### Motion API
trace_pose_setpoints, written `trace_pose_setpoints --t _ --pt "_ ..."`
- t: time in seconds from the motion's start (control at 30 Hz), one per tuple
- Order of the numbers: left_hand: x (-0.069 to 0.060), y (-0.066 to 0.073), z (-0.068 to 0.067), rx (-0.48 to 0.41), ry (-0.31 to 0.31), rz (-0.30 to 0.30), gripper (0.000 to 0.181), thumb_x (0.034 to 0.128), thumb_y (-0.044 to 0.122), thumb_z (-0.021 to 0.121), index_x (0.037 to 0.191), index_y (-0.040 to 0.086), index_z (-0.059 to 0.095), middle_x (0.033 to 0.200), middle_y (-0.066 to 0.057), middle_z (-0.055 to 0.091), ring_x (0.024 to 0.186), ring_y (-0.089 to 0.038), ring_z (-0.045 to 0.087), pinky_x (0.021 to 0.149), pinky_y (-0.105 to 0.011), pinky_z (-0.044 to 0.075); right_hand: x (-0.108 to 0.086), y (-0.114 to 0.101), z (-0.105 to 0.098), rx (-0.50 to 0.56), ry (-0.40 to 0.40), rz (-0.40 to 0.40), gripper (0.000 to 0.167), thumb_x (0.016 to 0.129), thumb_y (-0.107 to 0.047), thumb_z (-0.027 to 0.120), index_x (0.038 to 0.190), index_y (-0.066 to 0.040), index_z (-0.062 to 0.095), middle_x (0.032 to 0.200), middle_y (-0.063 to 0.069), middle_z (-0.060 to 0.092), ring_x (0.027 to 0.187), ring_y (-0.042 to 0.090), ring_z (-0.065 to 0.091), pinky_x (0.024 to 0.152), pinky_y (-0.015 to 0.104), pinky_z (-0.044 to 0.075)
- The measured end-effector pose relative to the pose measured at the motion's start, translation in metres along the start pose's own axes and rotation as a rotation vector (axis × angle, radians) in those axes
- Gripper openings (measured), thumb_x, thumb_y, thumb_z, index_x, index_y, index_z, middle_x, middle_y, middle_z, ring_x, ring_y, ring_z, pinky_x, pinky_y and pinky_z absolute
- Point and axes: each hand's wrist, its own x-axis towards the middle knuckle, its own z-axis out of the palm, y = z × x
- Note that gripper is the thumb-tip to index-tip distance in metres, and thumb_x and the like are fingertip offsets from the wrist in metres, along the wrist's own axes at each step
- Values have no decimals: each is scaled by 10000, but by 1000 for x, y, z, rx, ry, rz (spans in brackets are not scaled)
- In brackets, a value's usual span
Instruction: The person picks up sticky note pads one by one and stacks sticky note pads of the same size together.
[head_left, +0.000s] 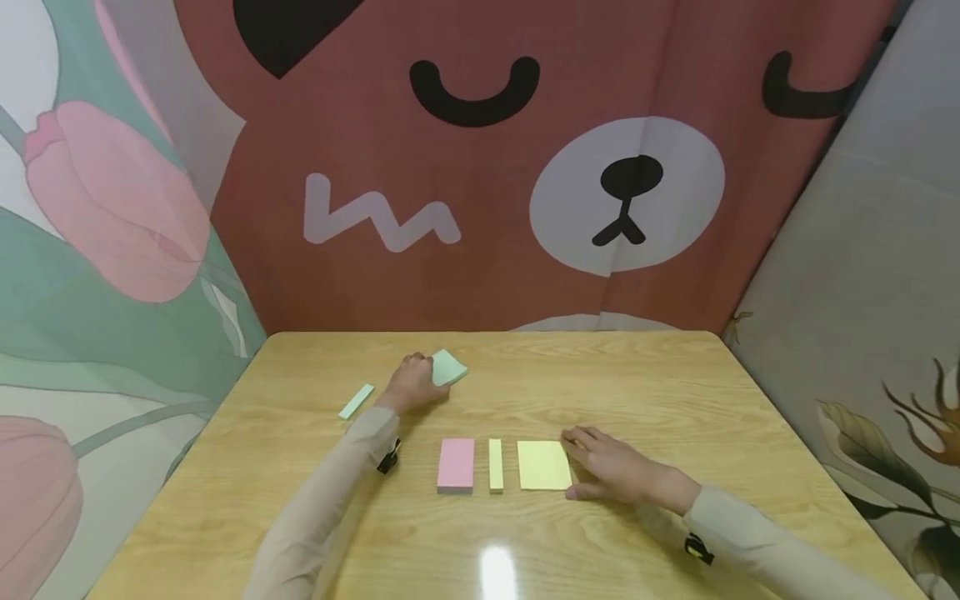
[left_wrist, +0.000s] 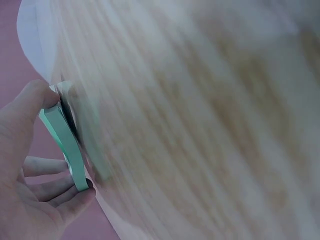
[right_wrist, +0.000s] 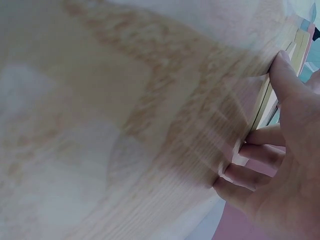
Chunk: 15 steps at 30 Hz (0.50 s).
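My left hand [head_left: 412,385] holds a mint-green sticky note pad [head_left: 447,367] near the far side of the table. In the left wrist view, the thumb is on one end of this green pad [left_wrist: 70,145] and fingertips are on the other. My right hand [head_left: 611,467] has its thumb and fingers at the near and far right corners of a square yellow sticky note pad [head_left: 543,465]. Left of that lie a narrow yellow note strip pad [head_left: 496,465] and a pink sticky note pad [head_left: 456,464], in a row.
A narrow mint-green note strip pad [head_left: 356,402] lies at an angle left of my left hand. The wooden table [head_left: 600,383] ends at a hanging brown cloth [head_left: 495,283] with a bear face. Patterned cloths hang along both sides.
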Motion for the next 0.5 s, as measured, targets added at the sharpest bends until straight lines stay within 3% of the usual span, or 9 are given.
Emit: trace_pose_setpoints --t 0.23,0.5 --pt "1 5 -2 23 -9 26 614 856 382 745 1164 -133 613 1144 -262 598 1016 -375 588 846 -456 531 -2 3 2 -5 45 -43 819 959 -529 555 1389 157 431 1433 300 414 1280 458 430 975 575 440" --pt "-4 9 -5 31 -34 7 642 873 399 735 1213 -127 595 1219 -259 586 1093 -370 573 918 -448 504 -1 3 1 3 62 -68 807 957 -508 572 1384 163 434 1417 290 422 1256 441 449 938 559 474"
